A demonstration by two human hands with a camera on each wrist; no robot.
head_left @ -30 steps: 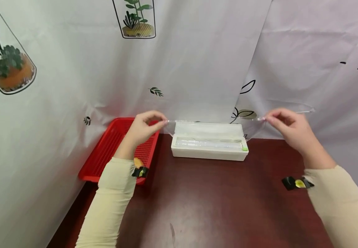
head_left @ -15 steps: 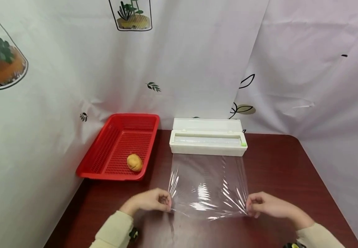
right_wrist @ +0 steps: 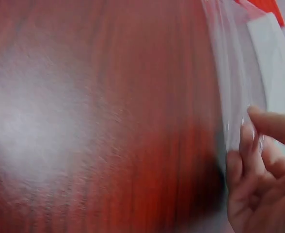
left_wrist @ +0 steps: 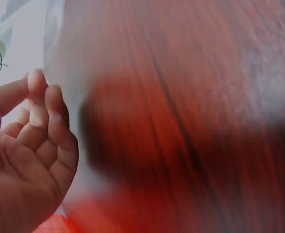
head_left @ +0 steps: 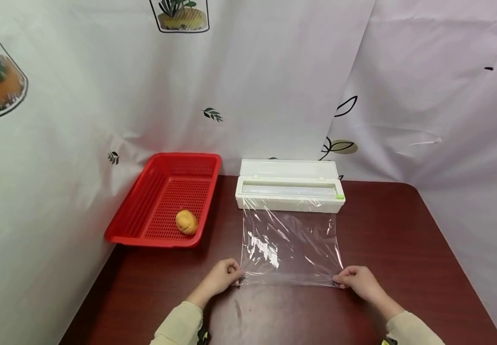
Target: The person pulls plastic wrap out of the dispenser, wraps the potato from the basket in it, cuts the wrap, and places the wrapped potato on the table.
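Observation:
A clear sheet of plastic wrap point(head_left: 291, 249) stretches from a white wrap dispenser box point(head_left: 289, 203) toward the front of the table. At its near left corner my left hand point(head_left: 224, 275) pinches the film between thumb and fingertips. My right hand point(head_left: 360, 280) pinches the near right corner in the same way. The box's lid point(head_left: 289, 168) stands raised, and a roll of film point(head_left: 289, 190) shows inside. In the right wrist view, the film edge point(right_wrist: 229, 87) runs up from the fingers. In the left wrist view, my left hand point(left_wrist: 33, 145) has its thumb and index tip together.
A red perforated basket point(head_left: 128, 230) stands at the left with a potato point(head_left: 186, 222) inside. A small green slider point(head_left: 340, 196) sits at the box's right end. White printed cloth point(head_left: 283, 86) hangs behind the dark red wooden table point(head_left: 403, 230).
Both hands have come down and toward me from above the box, pulling film out over the table. Since half a second ago they have shifted slightly back toward the box.

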